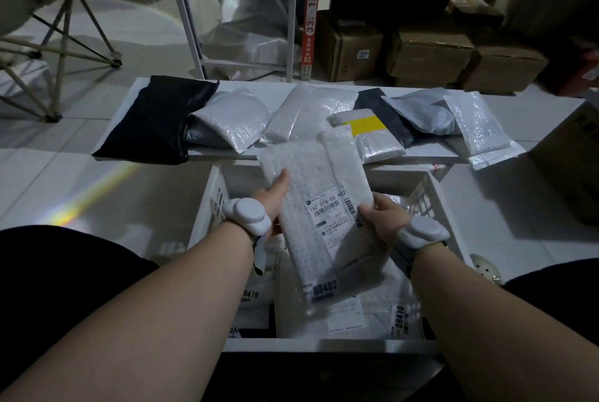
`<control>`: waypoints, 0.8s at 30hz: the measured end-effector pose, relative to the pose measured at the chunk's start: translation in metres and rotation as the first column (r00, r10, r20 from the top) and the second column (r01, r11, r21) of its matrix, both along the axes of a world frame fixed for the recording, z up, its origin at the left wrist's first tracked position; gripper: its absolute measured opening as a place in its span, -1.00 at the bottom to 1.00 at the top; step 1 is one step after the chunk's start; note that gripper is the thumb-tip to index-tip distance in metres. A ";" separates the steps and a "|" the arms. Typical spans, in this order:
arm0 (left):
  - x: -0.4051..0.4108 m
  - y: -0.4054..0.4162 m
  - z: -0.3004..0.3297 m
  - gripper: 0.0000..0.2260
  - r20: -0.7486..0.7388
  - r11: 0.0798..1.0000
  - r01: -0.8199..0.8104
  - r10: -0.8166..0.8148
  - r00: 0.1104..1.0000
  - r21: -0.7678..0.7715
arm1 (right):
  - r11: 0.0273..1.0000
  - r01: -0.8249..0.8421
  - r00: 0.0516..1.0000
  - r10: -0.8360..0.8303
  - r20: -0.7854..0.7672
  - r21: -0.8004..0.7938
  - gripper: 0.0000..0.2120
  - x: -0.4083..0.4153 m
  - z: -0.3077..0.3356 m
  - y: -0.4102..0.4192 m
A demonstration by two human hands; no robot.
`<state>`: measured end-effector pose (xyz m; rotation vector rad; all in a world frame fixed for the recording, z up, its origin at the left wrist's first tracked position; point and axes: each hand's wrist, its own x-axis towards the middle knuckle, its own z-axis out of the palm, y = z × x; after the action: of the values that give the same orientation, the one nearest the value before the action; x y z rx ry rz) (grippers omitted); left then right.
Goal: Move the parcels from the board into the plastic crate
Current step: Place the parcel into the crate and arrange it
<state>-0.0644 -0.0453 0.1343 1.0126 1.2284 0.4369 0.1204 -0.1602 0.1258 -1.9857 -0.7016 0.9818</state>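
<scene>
The person holds a long white bubble-wrap parcel with a printed shipping label [324,223] by both long edges, the left hand [272,197] with its thumb curled over one edge and the right hand [382,220] pinching the other, probably to keep the limp mailer flat and label-up as it hangs above the white slatted plastic crate [210,207]. It has left the white board [428,153], where black, grey and bubble-wrap parcels lie, and looks soft, lightly crumpled and translucent, while labelled mailers already rest inside the crate.
</scene>
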 end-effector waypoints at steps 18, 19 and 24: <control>-0.015 0.002 -0.011 -0.82 -0.540 0.780 0.564 -0.362 0.760 0.271 | 0.759 -0.517 0.711 0.638 0.295 -0.395 -0.74 -0.019 -0.008 0.005; -0.015 0.001 -0.012 -0.81 -0.564 0.771 0.584 -0.371 0.738 0.256 | 0.745 -0.516 0.702 0.651 0.290 -0.423 -0.74 -0.018 -0.010 0.006; -0.021 0.000 -0.037 -0.66 -0.657 0.763 0.625 -0.387 0.647 0.166 | 0.555 -0.542 0.594 0.784 0.180 -0.631 -0.65 -0.009 -0.015 0.010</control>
<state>-0.0855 -0.0453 0.0970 1.8872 1.3344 -0.1384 0.1115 -0.1501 0.1106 -2.5049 -1.7551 1.2646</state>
